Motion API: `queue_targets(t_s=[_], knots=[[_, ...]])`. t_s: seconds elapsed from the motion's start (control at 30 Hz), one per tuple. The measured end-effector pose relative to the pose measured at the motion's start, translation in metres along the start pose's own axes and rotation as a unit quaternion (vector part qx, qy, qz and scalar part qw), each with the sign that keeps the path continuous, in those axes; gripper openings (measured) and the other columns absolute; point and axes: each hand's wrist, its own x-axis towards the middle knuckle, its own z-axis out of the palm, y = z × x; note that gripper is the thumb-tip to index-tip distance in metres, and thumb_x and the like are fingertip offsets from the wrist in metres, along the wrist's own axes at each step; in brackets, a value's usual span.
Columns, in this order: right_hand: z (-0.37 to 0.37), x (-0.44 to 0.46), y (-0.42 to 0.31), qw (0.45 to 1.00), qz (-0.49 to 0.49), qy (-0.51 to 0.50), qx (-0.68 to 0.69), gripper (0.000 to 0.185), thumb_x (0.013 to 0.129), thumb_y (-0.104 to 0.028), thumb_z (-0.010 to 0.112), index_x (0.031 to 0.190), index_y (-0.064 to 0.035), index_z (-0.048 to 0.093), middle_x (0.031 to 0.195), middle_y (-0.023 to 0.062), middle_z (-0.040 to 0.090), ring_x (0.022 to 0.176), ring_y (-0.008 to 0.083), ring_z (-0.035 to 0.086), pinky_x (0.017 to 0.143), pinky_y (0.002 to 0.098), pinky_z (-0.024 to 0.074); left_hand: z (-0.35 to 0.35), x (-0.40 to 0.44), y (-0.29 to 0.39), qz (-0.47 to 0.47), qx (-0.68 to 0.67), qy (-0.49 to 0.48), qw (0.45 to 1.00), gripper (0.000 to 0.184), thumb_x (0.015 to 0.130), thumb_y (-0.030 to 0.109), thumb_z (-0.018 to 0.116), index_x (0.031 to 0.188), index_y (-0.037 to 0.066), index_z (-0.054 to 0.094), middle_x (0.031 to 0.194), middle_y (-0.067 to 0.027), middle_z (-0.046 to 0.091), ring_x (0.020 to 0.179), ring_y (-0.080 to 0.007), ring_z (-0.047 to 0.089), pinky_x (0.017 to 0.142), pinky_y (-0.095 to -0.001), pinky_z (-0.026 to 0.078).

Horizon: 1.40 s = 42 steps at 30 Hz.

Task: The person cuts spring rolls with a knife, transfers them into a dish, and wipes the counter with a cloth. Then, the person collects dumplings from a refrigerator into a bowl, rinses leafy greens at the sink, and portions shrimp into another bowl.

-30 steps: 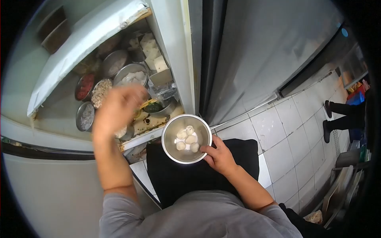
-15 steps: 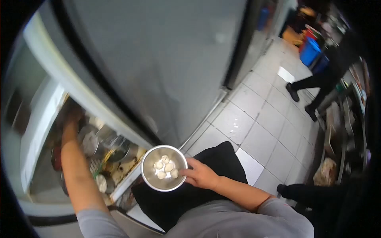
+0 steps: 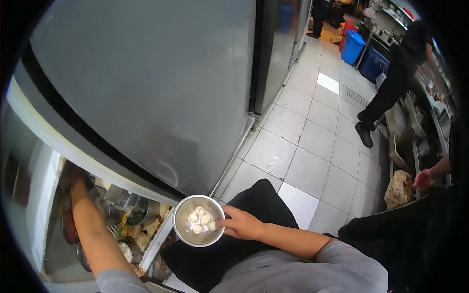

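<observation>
A round steel bowl (image 3: 181, 233) with several small, round whitish pieces (image 3: 205, 219) in its bottom is in my right hand (image 3: 243, 223). The thumb hooks over the bowl's rim, and the other fingers are at the outside wall. My left hand (image 3: 74, 177) reaches deep into the refrigerator at the left, where shadow hides its fingers. Around that arm stand metal containers: one holds something red (image 3: 69, 228), another has white contents (image 3: 125, 251). A clear plastic bag (image 3: 128, 201) lies among the containers.
The grey refrigerator door (image 3: 146, 93) rises in front of me. To the right runs a tiled floor (image 3: 305, 168). A co-worker in dark clothes (image 3: 393, 90) stands by the right-hand counter; another person's hand (image 3: 424, 179) hangs nearer, by a bag (image 3: 399, 190). Farther back is a blue bin (image 3: 352, 48).
My view has swung toward the right, showing more aisle. The bowl stays in my right hand, and my left arm remains inside the refrigerator. The co-worker's legs have shifted, and another person's hand has appeared.
</observation>
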Motion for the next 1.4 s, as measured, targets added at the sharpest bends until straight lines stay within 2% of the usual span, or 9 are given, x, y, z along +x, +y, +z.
queue_targets(t_s=[0.83, 1.0, 1.07, 1.1, 1.23, 1.27, 1.3, 1.37, 1.4], knots=[[-0.024, -0.018, 0.022, 0.999, 0.026, 0.034, -0.005, 0.028, 0.090, -0.017, 0.079, 0.115, -0.0146, 0.067, 0.133, 0.0182, 0.057, 0.118, 0.0385, 0.060, 0.098, 0.0434, 0.0532, 0.019, 0.006, -0.009, 0.021, -0.006, -0.003, 1.000, 0.051, 0.104, 0.032, 0.052, 0.144, 0.000, 0.059, 0.148, -0.0226, 0.059, 0.139, -0.0372, 0.054, 0.117, -0.0461, 0.041], [-0.059, -0.020, 0.021, 0.997, 0.064, 0.027, -0.018, 0.026, 0.091, -0.017, 0.077, 0.113, -0.0134, 0.065, 0.132, 0.0184, 0.056, 0.121, 0.0406, 0.059, 0.100, 0.0448, 0.0523, 0.031, 0.026, -0.100, 0.103, -0.044, -0.035, 0.993, 0.051, 0.104, 0.032, 0.053, 0.144, 0.000, 0.059, 0.148, -0.0227, 0.059, 0.139, -0.0373, 0.054, 0.117, -0.0460, 0.042], [-0.081, -0.022, 0.011, 0.996, 0.076, 0.045, -0.025, 0.026, 0.091, -0.017, 0.077, 0.114, -0.0141, 0.066, 0.132, 0.0189, 0.057, 0.120, 0.0409, 0.059, 0.100, 0.0450, 0.0524, -0.039, -0.066, 0.017, 0.139, -0.215, 0.048, 0.965, 0.043, 0.105, 0.028, 0.054, 0.133, -0.004, 0.064, 0.139, -0.0256, 0.065, 0.129, -0.0397, 0.061, 0.108, -0.0467, 0.047], [-0.096, -0.024, 0.001, 0.994, 0.086, 0.061, -0.031, 0.027, 0.091, -0.017, 0.077, 0.116, -0.0148, 0.066, 0.131, 0.0194, 0.057, 0.120, 0.0412, 0.059, 0.100, 0.0452, 0.0525, -0.054, -0.093, 0.037, 0.105, -0.090, 0.096, 0.986, 0.043, 0.106, 0.028, 0.054, 0.131, -0.006, 0.064, 0.138, -0.0271, 0.065, 0.127, -0.0415, 0.061, 0.106, -0.0474, 0.048], [-0.153, -0.022, -0.059, 0.986, 0.155, 0.056, -0.030, 0.029, 0.091, -0.017, 0.077, 0.117, -0.0147, 0.066, 0.131, 0.0208, 0.058, 0.119, 0.0423, 0.060, 0.100, 0.0462, 0.0526, -0.063, -0.188, -0.002, 0.089, -0.038, 0.155, 0.983, 0.049, 0.109, 0.033, 0.052, 0.127, -0.011, 0.065, 0.118, -0.0360, 0.068, 0.104, -0.0534, 0.066, 0.091, -0.0502, 0.054], [-0.168, -0.024, -0.074, 0.985, 0.157, 0.061, -0.031, 0.029, 0.091, -0.017, 0.077, 0.117, -0.0147, 0.066, 0.131, 0.0208, 0.058, 0.119, 0.0423, 0.060, 0.100, 0.0462, 0.0526, -0.110, -0.227, 0.049, -0.017, -0.035, -0.027, 0.999, 0.043, 0.104, 0.029, 0.059, 0.114, -0.013, 0.066, 0.105, -0.0331, 0.070, 0.095, -0.0520, 0.067, 0.089, -0.0528, 0.054], [-0.178, -0.026, -0.084, 0.984, 0.163, 0.052, -0.054, 0.030, 0.090, -0.017, 0.077, 0.118, -0.0147, 0.066, 0.131, 0.0210, 0.058, 0.119, 0.0424, 0.060, 0.099, 0.0465, 0.0526, -0.032, -0.250, -0.021, -0.177, -0.167, -0.053, 0.968, 0.028, 0.090, 0.023, 0.076, 0.095, -0.004, 0.068, 0.095, -0.0182, 0.070, 0.086, -0.0356, 0.065, 0.078, -0.0476, 0.052], [-0.193, -0.030, -0.108, 0.979, 0.175, 0.055, -0.087, 0.032, 0.088, -0.015, 0.077, 0.119, -0.0147, 0.067, 0.130, 0.0213, 0.058, 0.118, 0.0428, 0.060, 0.099, 0.0472, 0.0525, -0.102, -0.329, 0.109, -0.026, -0.156, -0.032, 0.987, 0.024, 0.081, 0.017, 0.080, 0.082, -0.003, 0.067, 0.081, -0.0193, 0.068, 0.074, -0.0352, 0.068, 0.072, -0.0494, 0.053], [-0.202, -0.030, -0.121, 0.980, 0.170, 0.061, -0.089, 0.032, 0.088, -0.015, 0.077, 0.119, -0.0147, 0.067, 0.130, 0.0213, 0.058, 0.118, 0.0428, 0.060, 0.099, 0.0472, 0.0525, -0.095, -0.341, 0.129, -0.056, -0.126, -0.159, 0.978, 0.029, 0.076, 0.018, 0.087, 0.086, -0.002, 0.069, 0.078, -0.0144, 0.068, 0.071, -0.0290, 0.066, 0.070, -0.0455, 0.053]])
